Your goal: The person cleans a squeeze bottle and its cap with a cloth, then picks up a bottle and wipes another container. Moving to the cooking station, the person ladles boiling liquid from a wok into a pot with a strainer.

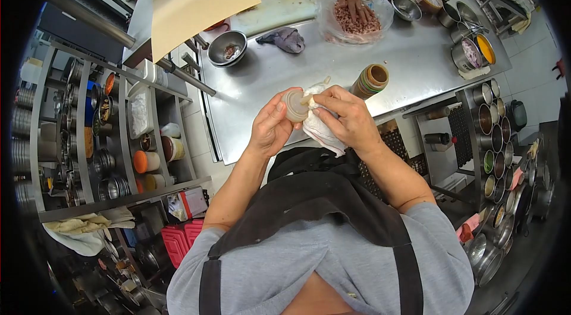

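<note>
My left hand grips a round, translucent plastic cap by its edge, just above the front of the steel table. My right hand is closed on a white cloth, pinching part of it against the cap's right side. The cloth's lower end hangs down towards my apron. Behind my right hand stands an uncapped bottle with a brown rim and a greenish band, tilted in this view; its contents are too dark to tell.
Across the steel table, another person's hand presses into a plastic bag of chopped meat. A metal bowl and a crumpled dark cloth lie to the left. Containers stand at the right end; shelves flank the left.
</note>
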Demonstrator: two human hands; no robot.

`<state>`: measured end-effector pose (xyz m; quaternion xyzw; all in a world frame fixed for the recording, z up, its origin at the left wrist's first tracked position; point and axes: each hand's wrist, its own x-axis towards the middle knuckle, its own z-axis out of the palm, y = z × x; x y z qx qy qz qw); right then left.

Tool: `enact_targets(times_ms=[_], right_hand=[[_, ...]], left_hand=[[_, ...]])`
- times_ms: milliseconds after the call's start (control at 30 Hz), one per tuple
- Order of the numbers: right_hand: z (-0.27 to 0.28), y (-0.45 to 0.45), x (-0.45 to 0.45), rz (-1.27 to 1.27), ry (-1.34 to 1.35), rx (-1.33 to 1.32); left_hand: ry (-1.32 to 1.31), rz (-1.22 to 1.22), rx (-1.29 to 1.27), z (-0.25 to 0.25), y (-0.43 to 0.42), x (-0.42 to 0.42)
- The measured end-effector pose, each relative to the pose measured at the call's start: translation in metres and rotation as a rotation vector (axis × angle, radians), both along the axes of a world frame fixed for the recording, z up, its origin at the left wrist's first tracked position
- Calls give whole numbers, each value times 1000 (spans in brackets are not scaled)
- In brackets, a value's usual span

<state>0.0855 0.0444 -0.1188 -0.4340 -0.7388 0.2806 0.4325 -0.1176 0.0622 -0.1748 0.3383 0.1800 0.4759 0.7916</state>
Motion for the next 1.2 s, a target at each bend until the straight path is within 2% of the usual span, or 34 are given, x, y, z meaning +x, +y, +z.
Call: enact_targets(times_ms=[67, 200, 267, 400, 467, 567, 700, 867, 967, 1033, 1200], right_hand=[[0, -1, 0, 7, 10, -8], [-3, -3, 0, 20, -64, 25], [-3, -4, -1, 24, -71, 33], [0, -3, -4, 48, -31, -23], [1, 1, -4, 72, 8, -27], [8, 6, 5, -55, 116, 18], [15, 2, 12, -32, 53, 27], [-9, -1, -4, -1, 45, 41], [-21, -8, 6, 29, -29, 16], [-24, -6, 10, -53, -11, -10], [6, -7, 9, -31, 57, 48]], left_hand=[[-83, 0, -73, -3, 1, 0], [-60, -7, -91, -3, 1, -1], [102, 42, 13, 0, 1, -3], [263, 100, 114, 0, 2, 0], [532, 174, 295, -2, 0, 7], [456, 184, 208, -1, 3, 3], [381, 163, 167, 1, 4, 0], [384, 146, 183, 3, 0, 5], [160, 172, 98, 16, 1, -3], [156, 125, 110, 31, 3, -8], [175, 22, 94, 30, 6, -7]])
